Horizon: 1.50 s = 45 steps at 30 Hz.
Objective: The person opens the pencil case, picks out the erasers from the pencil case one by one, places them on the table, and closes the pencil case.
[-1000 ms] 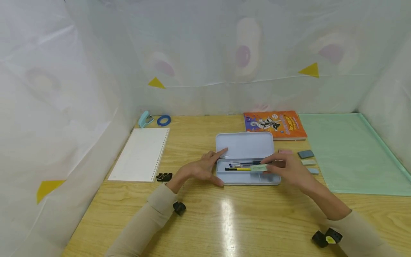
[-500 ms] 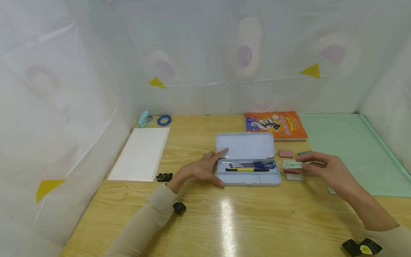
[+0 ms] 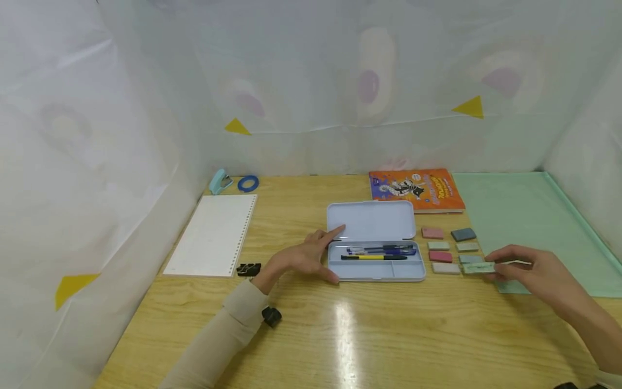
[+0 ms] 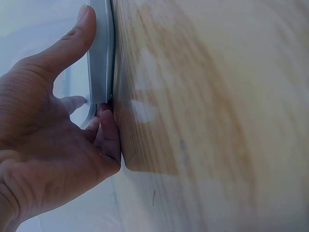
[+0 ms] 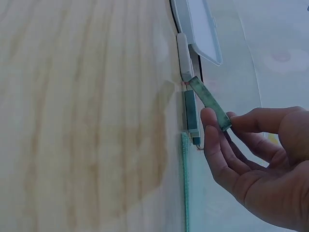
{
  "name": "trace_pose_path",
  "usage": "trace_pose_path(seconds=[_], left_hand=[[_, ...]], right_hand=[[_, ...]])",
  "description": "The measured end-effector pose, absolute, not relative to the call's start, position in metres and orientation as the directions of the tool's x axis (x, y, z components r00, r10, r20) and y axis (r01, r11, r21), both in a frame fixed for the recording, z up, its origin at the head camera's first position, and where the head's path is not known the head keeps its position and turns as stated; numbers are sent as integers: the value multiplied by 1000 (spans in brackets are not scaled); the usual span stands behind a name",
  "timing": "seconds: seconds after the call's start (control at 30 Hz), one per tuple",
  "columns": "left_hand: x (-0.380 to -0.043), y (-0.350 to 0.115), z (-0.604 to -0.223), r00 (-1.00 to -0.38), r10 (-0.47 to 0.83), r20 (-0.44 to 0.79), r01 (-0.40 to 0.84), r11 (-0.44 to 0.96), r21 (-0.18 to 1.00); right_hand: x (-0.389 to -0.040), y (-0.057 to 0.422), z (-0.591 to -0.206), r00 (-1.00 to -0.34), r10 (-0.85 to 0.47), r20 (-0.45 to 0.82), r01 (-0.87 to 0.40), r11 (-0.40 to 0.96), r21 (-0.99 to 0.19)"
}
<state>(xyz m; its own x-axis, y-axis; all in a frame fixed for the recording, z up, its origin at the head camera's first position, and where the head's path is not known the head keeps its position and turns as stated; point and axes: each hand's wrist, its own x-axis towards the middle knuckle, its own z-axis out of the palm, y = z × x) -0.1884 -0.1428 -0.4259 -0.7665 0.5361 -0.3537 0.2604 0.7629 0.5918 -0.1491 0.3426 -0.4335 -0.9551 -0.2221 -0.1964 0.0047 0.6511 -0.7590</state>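
An open pale-blue pencil case (image 3: 358,272) lies mid-table, its lid (image 3: 371,219) tipped back. Inside are a yellow-and-black pen (image 3: 373,257) and several blue and black pens (image 3: 389,250). My left hand (image 3: 305,256) rests at the case's left end, index finger on the lid and thumb along the front edge; the left wrist view shows the thumb (image 4: 72,46) straight against the case wall. My right hand (image 3: 534,270) pinches a green marbled eraser (image 5: 211,103) by one end, thumb against fingertips. It overlaps the blue-grey eraser (image 3: 470,259) at the near end of the right column.
Two columns of erasers, among them a dark pink one (image 3: 440,256) and a white one (image 3: 446,268), lie right of the case. Further off are an orange book (image 3: 437,189), a green mat (image 3: 544,232), notepaper (image 3: 214,232), a binder clip (image 3: 249,269), a stapler (image 3: 220,181) and blue tape (image 3: 248,183).
My right hand has carried the green eraser out of the pencil case and rightward, over the left eraser column to the near end of the right column. My left hand has stayed in place.
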Motion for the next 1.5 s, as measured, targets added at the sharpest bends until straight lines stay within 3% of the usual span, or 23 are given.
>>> trace_pose_path(seconds=[0.57,0.97,1.27,1.5], left_hand=[[-189,-143,-427,-769,531,-357,255,766,590],[-186,-142,-421,-768,535,-353,257,762,594],[-177,-142,-416,-793,524,-310,279,765,580],[-168,-143,-397,-852,464,-243,231,749,621]], right_hand=[[-146,347,-430,-940,-282,-190,-67,703,-708],[-157,346,-410,-957,-271,-99,-117,678,-725],[-188,298,-412,-937,-345,61,-217,435,-874],[-214,251,-423,-939,-344,22,-121,269,-955]])
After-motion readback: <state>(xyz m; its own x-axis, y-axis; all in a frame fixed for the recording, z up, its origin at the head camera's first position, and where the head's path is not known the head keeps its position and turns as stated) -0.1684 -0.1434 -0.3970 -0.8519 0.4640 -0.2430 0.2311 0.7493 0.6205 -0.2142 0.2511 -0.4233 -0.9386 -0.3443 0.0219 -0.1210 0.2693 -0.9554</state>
